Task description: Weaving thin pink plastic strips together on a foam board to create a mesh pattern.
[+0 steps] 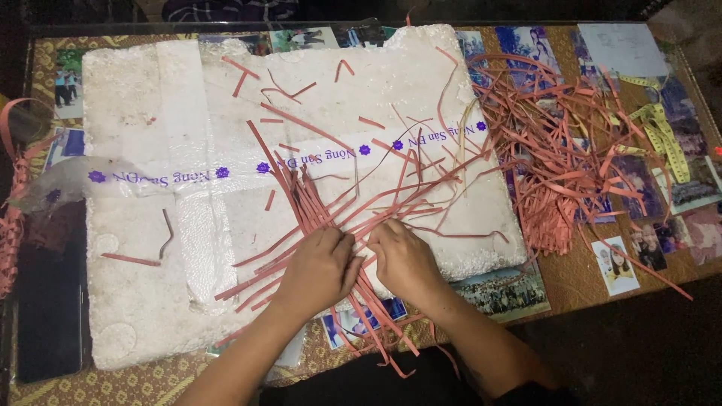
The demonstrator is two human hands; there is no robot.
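Hands, left and right, press palm-down on pink strips.

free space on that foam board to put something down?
Bare: the foam board's left part, from its left edge to the taped seam, holding only stray strips. Crowded: the centre, where left hand and right hand press crossed red strips, and the strip heap on the right.

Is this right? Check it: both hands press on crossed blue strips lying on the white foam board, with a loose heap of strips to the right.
Not quite. The head view shows the strips are pinkish red, not blue. The rest holds: the left hand and right hand press on crossed strips on the white foam board, with a loose heap of strips to the right.
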